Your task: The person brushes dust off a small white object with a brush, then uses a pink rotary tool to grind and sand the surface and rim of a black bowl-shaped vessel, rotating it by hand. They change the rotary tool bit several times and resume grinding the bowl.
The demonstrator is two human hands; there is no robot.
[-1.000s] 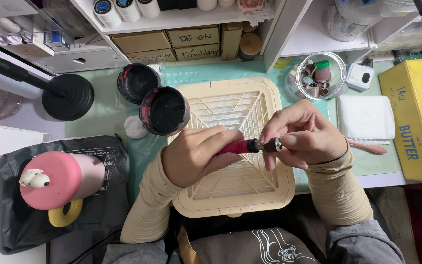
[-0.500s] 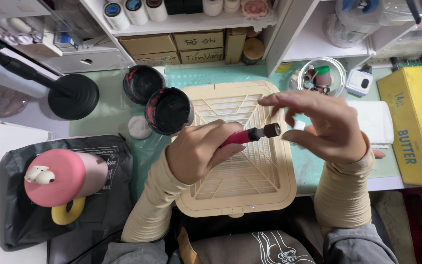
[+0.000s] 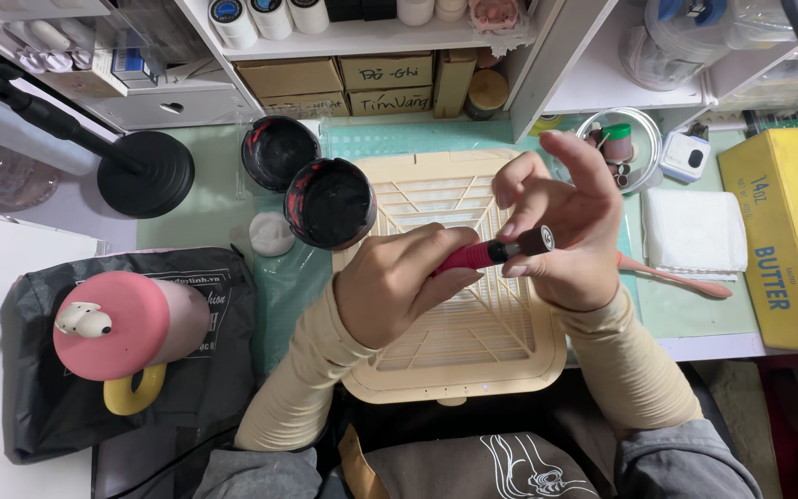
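Head view, the only view. Two hands were present. The left hand (image 3: 397, 288) was wrapped firmly around a red-bodied, pen-shaped tool (image 3: 491, 253) with a black tip, held level above the centre of a cream slatted tray (image 3: 436, 356). The right hand (image 3: 565, 231) pinched the tool's black end between thumb and lower fingers, its upper fingers raised and spread.

Counted on the green worktop (image 3: 214, 217):
- two round black jars (image 3: 330, 203), red-smeared at the rim, touching each other at the tray's upper left corner
- one small white disc (image 3: 272, 233) just beside them
- one clear round dish (image 3: 622, 148) holding small items
- one folded white cloth (image 3: 693, 233)
- one pink spatula (image 3: 676, 275) lying along its lower edge
- one small white device (image 3: 685, 155)

Packages: one long yellow carton (image 3: 778, 236) with blue lettering lay at the right edge. Three brown cardboard boxes (image 3: 348, 81) with dark labels stood under the shelf. A black printed bag (image 3: 131, 370) at lower left carried one pink cylinder (image 3: 126, 323) and one yellow ring (image 3: 133, 393).

One black round stand base (image 3: 145, 174) sat at left.
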